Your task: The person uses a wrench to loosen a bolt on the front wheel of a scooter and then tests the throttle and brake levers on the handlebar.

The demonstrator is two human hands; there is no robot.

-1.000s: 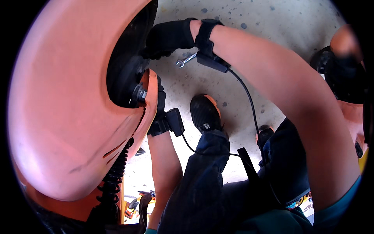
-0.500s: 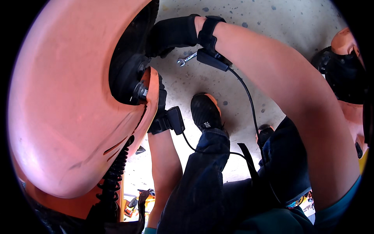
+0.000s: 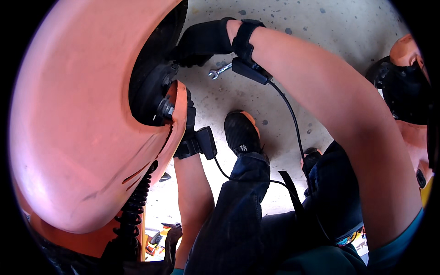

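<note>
Bolt-like fitting (image 3: 164, 110) at L hand's (image 3: 190, 115) 9 o'clock, across lip of orange shell (image 3: 78, 114); R hand (image 3: 201, 43) farther, approx 1 o'clock from fitting. Both grips hidden, can't tell.

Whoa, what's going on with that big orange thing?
Somebody has both hands up close to the big orange shell. The black-gloved right hand is at the side of its dark opening, and the left hand is mostly hidden behind its edge. I can't see whether the hidden fingers are gripping anything. A shiny wrench lies on the speckled floor, with neither hand on it.
</note>
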